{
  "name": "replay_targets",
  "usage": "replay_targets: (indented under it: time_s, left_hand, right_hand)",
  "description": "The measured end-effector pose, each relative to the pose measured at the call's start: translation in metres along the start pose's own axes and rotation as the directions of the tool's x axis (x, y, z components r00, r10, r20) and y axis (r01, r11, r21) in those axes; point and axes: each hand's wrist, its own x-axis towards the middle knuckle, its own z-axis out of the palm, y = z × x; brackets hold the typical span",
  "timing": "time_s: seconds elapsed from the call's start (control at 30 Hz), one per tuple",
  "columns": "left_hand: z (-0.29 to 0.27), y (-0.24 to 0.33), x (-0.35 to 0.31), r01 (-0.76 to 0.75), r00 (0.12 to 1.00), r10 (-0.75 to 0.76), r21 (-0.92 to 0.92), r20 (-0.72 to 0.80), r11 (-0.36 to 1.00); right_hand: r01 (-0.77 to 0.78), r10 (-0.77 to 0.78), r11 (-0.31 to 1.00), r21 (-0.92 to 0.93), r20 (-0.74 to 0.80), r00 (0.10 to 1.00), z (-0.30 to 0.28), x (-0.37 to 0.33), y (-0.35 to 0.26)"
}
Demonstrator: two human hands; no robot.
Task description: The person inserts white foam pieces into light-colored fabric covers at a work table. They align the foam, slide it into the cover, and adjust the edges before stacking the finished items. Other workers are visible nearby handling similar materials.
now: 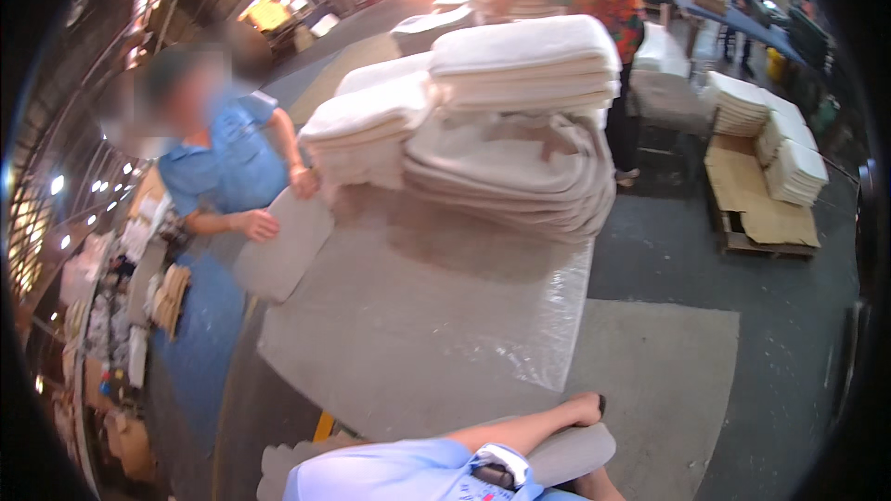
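Grey rounded pad [589,448] is at the near edge of the scene, just off the near right side of the table [418,315]. My left forearm [520,430] lies across it, so that arm probably keeps it tucked against me. Left hand [583,408] is at the pad's far side, fingers bent; can't tell if they grip or just rest, fingertips don't show well. Right hand: can't tell. Only a bit of skin [599,488] shows past the pad's near side; my shirt and the lower edge cut off the rest.

Clear plastic sheet [548,334] covers the right of the table, likely to keep fabric off the tabletop. Beige pad stack [520,181] sits on the far right part, edges curled up, so I'd call those soft. White pad stack [524,51] rests on top, flatter, folded ends facing near; probably piled to save table room. Second white stack [367,121] stands just left of it.

Co-worker [223,162] at far left holds a grey panel [286,246] with both hands, one per side, which should keep it flat. Far right: cardboard-topped pallet [742,195] carrying more white stacks [794,162], presumably to keep them off the floor.
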Motion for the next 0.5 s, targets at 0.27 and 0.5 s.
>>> replay_targets:
  time_s: [0.27, 0.5]
  left_hand:
    - [0.005, -0.016, 0.000, -0.018, 1.000, 0.018, -0.016, 0.008, 1.000]
    - [0.009, -0.024, 0.015, -0.023, 0.999, 0.022, 0.032, 0.030, 0.999]
  right_hand:
    - [-0.049, 0.050, 0.998, 0.026, -0.047, 0.998, 0.015, 0.017, 0.006]
    - [-0.103, 0.104, 0.989, 0.110, 0.001, 0.995, 0.017, 0.019, 0.026]
